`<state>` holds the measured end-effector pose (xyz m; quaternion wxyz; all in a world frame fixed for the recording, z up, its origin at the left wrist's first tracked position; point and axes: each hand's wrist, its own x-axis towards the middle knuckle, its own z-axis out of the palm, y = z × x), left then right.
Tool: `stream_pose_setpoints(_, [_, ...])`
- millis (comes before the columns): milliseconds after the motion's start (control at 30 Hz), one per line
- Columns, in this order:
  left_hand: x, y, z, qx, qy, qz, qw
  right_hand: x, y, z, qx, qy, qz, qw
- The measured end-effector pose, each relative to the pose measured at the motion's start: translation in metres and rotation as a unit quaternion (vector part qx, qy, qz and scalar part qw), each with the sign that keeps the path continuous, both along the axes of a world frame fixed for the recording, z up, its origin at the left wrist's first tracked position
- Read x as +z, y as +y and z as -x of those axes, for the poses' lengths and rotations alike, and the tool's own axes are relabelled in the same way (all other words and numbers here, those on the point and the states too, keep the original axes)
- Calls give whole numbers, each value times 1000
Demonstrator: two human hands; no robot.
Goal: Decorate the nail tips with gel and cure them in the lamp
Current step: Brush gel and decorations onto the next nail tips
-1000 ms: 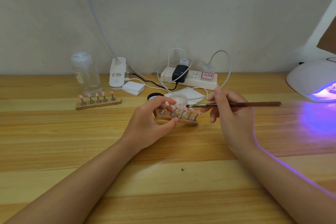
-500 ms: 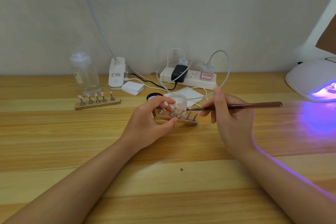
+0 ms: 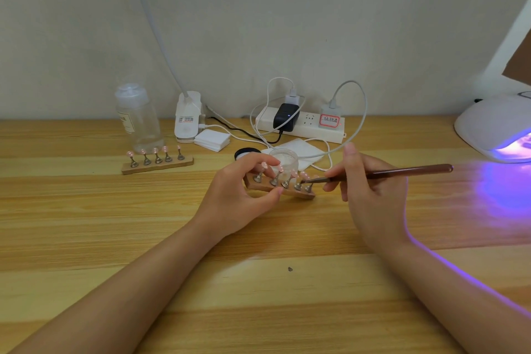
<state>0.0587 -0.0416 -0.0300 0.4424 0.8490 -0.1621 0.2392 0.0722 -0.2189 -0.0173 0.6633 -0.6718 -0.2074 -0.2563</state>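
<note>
Wooden nail-tip stand [image 3: 280,190] sits mid-table [image 3: 86,224], pink tips on metal pegs. My left hand [image 3: 238,198] pinches its near end. Right hand [image 3: 370,195] grips the slim brown brush [image 3: 382,174]; bristle end has dropped from above the tips to peg level since a second ago. Bristle contact unclear. Lamp [image 3: 494,123] glows violet, cut off at right.

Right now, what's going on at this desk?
A person is painting nail tips. The left hand grips a wooden stand of nail tips on the table, while the right hand holds a brush with its tip at one of the tips near the stand's right end. An open gel jar sits just behind. A second stand waits to the left, and the curing lamp glows purple at the right.
</note>
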Motion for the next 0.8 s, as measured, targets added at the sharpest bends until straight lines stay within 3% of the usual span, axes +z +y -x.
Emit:
stream_pose_setpoints(567, [0, 1, -2, -6, 10, -10, 1000, 1, 3, 3, -7, 70, -46, 996])
stream_pose_setpoints(800, [-2, 1, -2, -26, 72, -57, 995, 0, 6, -2, -27, 91, -48, 994])
